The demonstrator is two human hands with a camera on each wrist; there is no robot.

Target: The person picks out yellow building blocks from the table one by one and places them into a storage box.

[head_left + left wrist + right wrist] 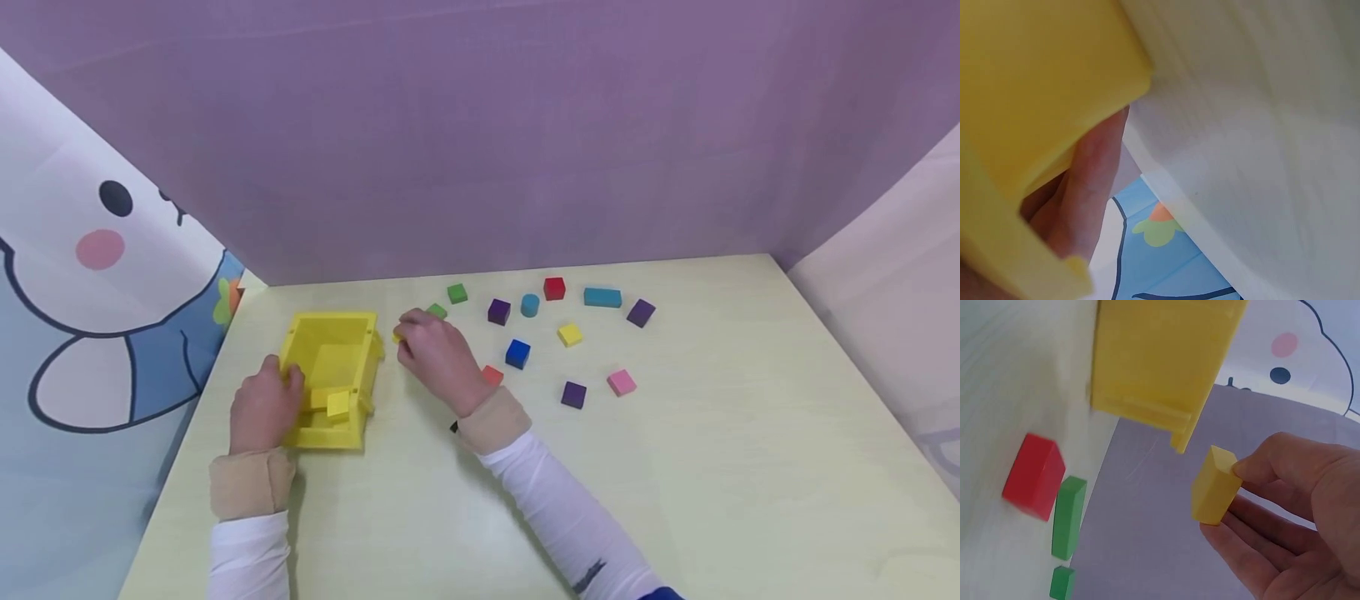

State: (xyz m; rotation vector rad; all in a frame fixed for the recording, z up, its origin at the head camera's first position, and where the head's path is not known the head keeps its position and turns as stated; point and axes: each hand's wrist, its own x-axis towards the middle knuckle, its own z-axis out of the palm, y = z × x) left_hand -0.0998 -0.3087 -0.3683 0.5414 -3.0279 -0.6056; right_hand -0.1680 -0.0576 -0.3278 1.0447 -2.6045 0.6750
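Observation:
My left hand (pixel 266 407) grips the left wall of an open yellow box (pixel 367 367), fingers over its rim. In the left wrist view, part of a finger (pixel 1099 162) shows against the box's yellow plastic (pixel 1041 75). Two yellow blocks (pixel 339 406) lie inside, toward the near end. Just right of the box, my right hand (pixel 442 354) pinches a yellow block (pixel 1213 487) between thumb and fingers, held above the table in the right wrist view. Most of that block is hidden behind the fingers in the head view.
Right of the box lie scattered blocks: green (pixel 457 293), purple (pixel 498 312), blue (pixel 517 353), red (pixel 554 289), yellow (pixel 570 335), pink (pixel 622 382) and others. A red block (pixel 1035 475) lies near a green one (pixel 1069 519). A purple curtain (pixel 480 150) hangs behind the table.

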